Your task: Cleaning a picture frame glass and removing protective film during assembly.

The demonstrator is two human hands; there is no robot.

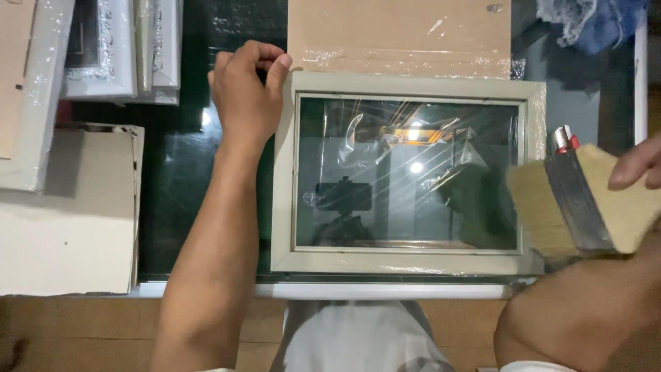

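Head cam, looking straight down at a dark glass table (186,172).

Frame (406,176): pale wood picture frame with a glass pane, lying flat in the middle of the table, near edge close to the table's front rim. Pane is covered with clear wrap (413,158), creased and throwing glare. Ceiling lights and a phone-shaped silhouette reflect in the glass.

Left hand (244,89): at the frame's top-left corner. Fingers curled in, thumb pressed against the outer corner of the wood. It steadies the frame, not a full grasp. Forearm runs down the frame's left side.

Right hand (637,165): only fingertips in view at the right edge. They lie on the wooden handle of a wide flat brush (578,200), so it grips the brush. Brush has a metal ferrule and pale bristles. Bristles sit over the frame's right rail, blurred. Cannot tell if they touch the glass.

Rest:
- Cardboard sheet (399,34) with taped edge, just beyond the frame's top rail, touching or nearly so.
- 1 stack of white ornate frames (117,48) in wrap, top left.
- Flat pale board (65,213) at left, overhanging the table edge area.
- Blue-white lace cloth (592,21), top right corner.
- Small red-capped item behind the brush ferrule, too hidden to identify.
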